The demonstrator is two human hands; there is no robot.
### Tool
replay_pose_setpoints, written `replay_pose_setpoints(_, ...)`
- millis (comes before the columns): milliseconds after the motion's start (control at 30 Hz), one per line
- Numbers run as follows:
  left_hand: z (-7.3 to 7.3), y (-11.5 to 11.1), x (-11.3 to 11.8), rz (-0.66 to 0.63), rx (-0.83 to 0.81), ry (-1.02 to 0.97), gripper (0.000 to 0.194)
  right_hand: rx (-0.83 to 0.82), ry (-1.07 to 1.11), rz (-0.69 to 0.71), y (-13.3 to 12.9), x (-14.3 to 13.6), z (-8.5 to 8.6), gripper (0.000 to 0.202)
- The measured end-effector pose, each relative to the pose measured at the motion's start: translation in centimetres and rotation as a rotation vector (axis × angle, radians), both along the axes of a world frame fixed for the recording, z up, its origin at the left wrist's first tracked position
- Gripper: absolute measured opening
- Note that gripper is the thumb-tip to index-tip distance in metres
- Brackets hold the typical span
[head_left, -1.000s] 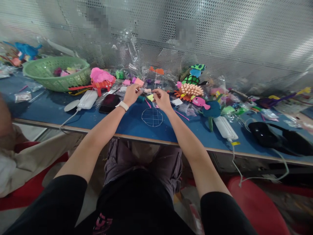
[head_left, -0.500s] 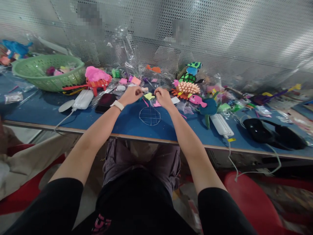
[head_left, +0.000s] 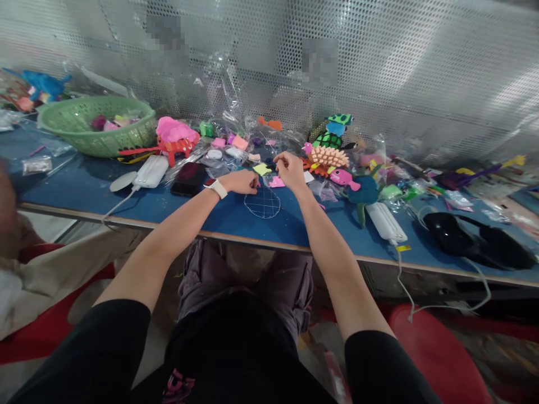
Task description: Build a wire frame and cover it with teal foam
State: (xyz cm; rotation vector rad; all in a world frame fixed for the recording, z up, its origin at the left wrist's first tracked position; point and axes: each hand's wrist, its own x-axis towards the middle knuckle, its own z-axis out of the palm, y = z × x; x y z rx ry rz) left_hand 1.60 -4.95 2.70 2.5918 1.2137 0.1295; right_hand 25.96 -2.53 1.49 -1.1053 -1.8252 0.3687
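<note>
A round wire frame [head_left: 263,203] with crossing wires lies flat on the blue table. My left hand [head_left: 243,182], a watch on its wrist, is at the frame's far-left edge. Its fingers are pinched downward beside a sliver of pink; whether they grip it is unclear. Above the table to the right, my right hand [head_left: 291,168] has thumb and index finger drawn together, and anything between them is too small to make out. Between the hands lie a yellow-green foam piece [head_left: 262,169] and a pink foam piece [head_left: 277,182].
A green basket [head_left: 96,126] stands at the left, beside a pink and red foam animal [head_left: 177,137]. Nearer are a white power bank [head_left: 151,171] and a black phone [head_left: 188,179]. Foam animals [head_left: 328,157], another power bank [head_left: 385,222] and a black headset [head_left: 471,233] lie right.
My left hand has come down and toward me, from beside the yellow-green foam to the wire frame's edge. My right hand has stayed raised nearby, its fingers slightly changed. The view has shifted slightly.
</note>
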Motion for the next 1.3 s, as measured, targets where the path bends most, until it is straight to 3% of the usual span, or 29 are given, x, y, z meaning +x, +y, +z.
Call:
replay_pose_setpoints(300,-1.6,1.2,-0.2,-0.027,0.085,-0.071,0.043,0.04,0.042,-0.027,0.5,0.3,-0.6,0.017)
replay_pose_setpoints(500,-1.6,1.9,-0.7,-0.081,-0.033,-0.134,0.039,0.049,0.055,-0.029,0.4,0.4,-0.6,0.016)
replay_pose_setpoints(767,-1.8,2.1,-1.1,-0.122,0.072,-0.14,0.027,0.051,0.073,-0.032,0.4,0.3,-0.7,0.015)
replay_pose_setpoints(867,-1.0,1.8,-1.1,-0.044,0.074,-0.318,0.027,0.023,0.127,-0.054,0.9,0.4,-0.7,0.017)
replay_pose_setpoints(1033,0.1,1.6,-1.3,0.181,-0.008,-0.793,0.024,-0.035,0.293,-0.099,2.3,1.5,-0.4,0.034)
replay_pose_setpoints(1167,-0.5,2.5,-1.4,0.362,-0.055,-1.128,0.037,-0.166,0.302,-0.039,1.9,1.4,-0.1,0.036)
replay_pose_setpoints(1300,-1.2,3.8,-1.5,0.485,-0.164,-1.447,0.047,-0.339,0.308,0.109,0.0,-0.2,0.3,0.036)
